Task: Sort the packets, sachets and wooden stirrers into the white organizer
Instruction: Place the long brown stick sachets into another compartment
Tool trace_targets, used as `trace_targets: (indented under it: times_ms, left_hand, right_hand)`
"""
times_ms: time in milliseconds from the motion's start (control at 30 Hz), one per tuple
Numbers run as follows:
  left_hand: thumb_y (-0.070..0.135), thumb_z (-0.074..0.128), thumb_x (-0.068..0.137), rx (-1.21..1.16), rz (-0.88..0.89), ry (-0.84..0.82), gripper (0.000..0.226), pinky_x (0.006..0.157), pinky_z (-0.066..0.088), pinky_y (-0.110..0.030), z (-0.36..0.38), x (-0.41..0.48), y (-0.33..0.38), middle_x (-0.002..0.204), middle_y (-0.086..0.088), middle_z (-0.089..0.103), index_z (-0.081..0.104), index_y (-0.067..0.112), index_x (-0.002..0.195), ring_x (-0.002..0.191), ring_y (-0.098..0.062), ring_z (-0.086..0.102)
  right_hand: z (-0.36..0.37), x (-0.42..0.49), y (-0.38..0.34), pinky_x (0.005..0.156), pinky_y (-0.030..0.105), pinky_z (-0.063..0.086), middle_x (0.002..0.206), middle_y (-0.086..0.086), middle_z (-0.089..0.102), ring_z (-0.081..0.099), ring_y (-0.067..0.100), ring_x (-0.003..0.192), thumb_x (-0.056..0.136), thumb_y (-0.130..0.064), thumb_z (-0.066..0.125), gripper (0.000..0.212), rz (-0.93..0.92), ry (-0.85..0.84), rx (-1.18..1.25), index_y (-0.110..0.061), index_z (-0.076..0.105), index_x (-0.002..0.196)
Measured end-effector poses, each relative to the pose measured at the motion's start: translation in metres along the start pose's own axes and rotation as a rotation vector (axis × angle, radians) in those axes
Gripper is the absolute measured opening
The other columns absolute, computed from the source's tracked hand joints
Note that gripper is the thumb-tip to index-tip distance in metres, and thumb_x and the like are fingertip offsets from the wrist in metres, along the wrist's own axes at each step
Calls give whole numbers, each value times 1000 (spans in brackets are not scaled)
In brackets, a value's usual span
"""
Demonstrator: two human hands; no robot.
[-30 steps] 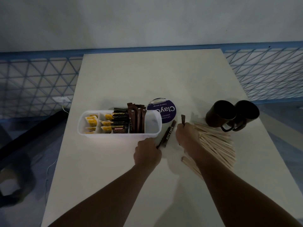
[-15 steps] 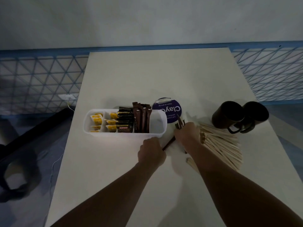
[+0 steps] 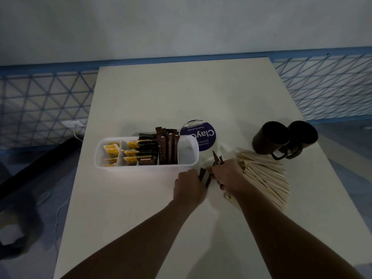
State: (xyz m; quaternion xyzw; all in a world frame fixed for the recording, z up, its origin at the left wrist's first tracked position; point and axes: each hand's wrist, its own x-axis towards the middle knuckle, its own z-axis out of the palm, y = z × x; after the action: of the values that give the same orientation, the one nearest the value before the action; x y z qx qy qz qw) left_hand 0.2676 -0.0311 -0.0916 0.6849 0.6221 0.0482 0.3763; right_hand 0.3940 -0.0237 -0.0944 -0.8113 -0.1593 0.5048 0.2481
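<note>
Here, both hands meet just in front of the right end of the white organizer [image 3: 130,167]. The right hand [image 3: 227,176] has its fingers curled round a few brown stick sachets [image 3: 217,161], and the left hand [image 3: 189,186] pinches their lower ends. The wooden stirrers [image 3: 265,178] lie fanned on the table [image 3: 181,93], touching the right hand. In the organizer stand yellow packets [image 3: 112,151], black packets [image 3: 147,150] and upright brown sticks [image 3: 170,150].

The white counter [image 3: 181,93] bears a white organizer [image 3: 145,168], a purple round label [image 3: 206,135] behind it, two dark mugs [image 3: 269,141] and fanned wooden stirrers [image 3: 265,176].
</note>
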Motion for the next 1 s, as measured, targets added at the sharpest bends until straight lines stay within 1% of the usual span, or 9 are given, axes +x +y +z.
trace_targets:
  times_ms: [67,133,233,367,533,667,733,867,1000]
  left_hand:
    - [35,51,98,-50,30,-51,36,62,56,-25,-3,1,3,78,-8,70,68,7,84,65,-18,65]
    - [27,53,98,-82,60,-78,29,69,57,-28,-5,3,3,79,-8,69,68,6,84,70,-20,66]
    - [20,56,96,-113,70,-100,23,63,52,-23,-10,1,4,79,-6,68,71,5,87,69,-18,63]
    - [20,63,92,-147,94,-105,17,68,56,-26,-15,-5,6,83,-7,72,73,7,92,72,-19,69]
    - [23,66,90,-166,111,-173,19,53,44,-15,-31,-11,10,77,-5,70,74,6,85,69,-17,67]
    - [17,69,87,-284,94,-213,17,69,61,-36,-52,-15,12,84,-12,73,73,2,91,76,-26,71]
    - [12,69,86,-334,87,-226,14,74,60,-41,-64,-16,13,88,-16,73,72,0,93,82,-30,72]
    - [6,66,88,-395,68,-204,12,80,60,-45,-89,-11,9,94,-16,72,70,2,98,86,-28,72]
    - [8,65,89,-402,101,-85,15,82,59,-46,-120,-4,5,94,-12,72,69,7,103,87,-26,71]
  right_hand:
    - [-3,-4,0,38,22,30,70,7,64,39,12,44,89,-14,66,13,21,-33,-1,-7,62,80]
    - [-7,-11,0,36,21,29,59,3,58,37,10,40,92,-17,67,17,19,-64,-12,-7,64,78]
    - [-11,-20,0,36,21,26,58,3,57,35,9,40,95,-17,62,18,20,-114,46,-5,66,82]
    - [-15,-35,-3,36,21,25,59,4,54,32,9,40,96,-15,59,18,10,-146,86,-4,65,83]
    - [-18,-52,-11,38,21,26,58,3,51,32,10,40,94,-21,64,20,-66,-96,95,-3,64,85]
    - [-14,-58,-22,38,22,27,62,2,48,33,10,42,94,-40,65,37,-173,-60,204,-3,65,94]
    - [-9,-60,-32,40,23,28,60,1,45,33,10,42,96,-45,59,41,-210,-34,247,-4,66,95]
    - [7,-64,-53,44,26,32,59,0,48,38,12,44,102,-37,49,35,-297,-24,316,-8,63,88]
    - [25,-69,-74,48,30,36,61,2,48,40,15,50,102,-18,45,27,-402,-43,378,-11,58,79]
